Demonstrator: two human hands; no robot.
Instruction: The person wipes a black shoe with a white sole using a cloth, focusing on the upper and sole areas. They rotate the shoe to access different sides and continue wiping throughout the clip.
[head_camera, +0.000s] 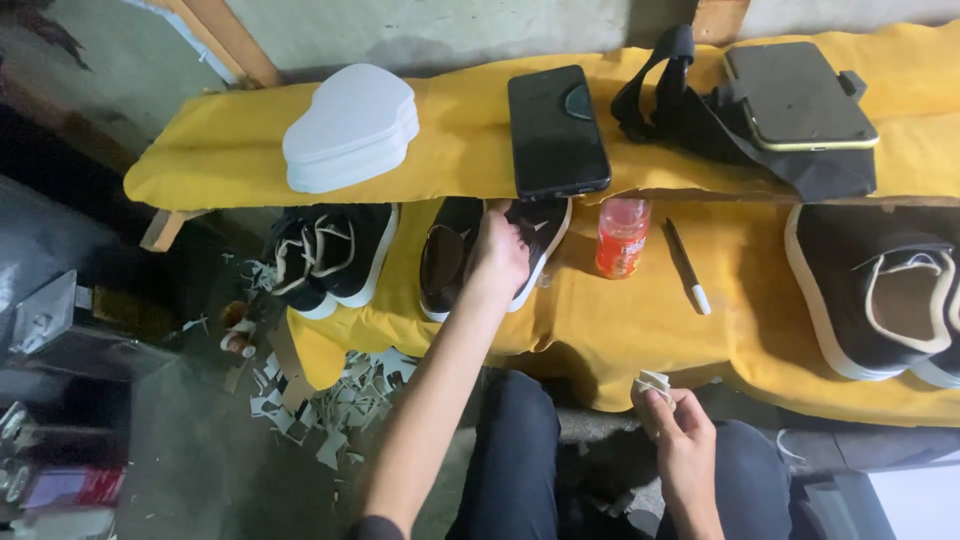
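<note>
Gripping black shoe (448, 262) at the bench's (650, 330) front edge, left hand (497, 255) fingers closed | right hand (675, 425) pinching white scrap (652, 384) | advice: grasp the sole firmly.

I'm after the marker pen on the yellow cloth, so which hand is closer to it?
Right. The right hand sits below the pen, near the cloth's front edge, holding a small white piece. The left hand is off to the pen's left, on a black shoe.

Bottle (622, 237) right of shoe (450, 255); pen (687, 266) beside.
</note>
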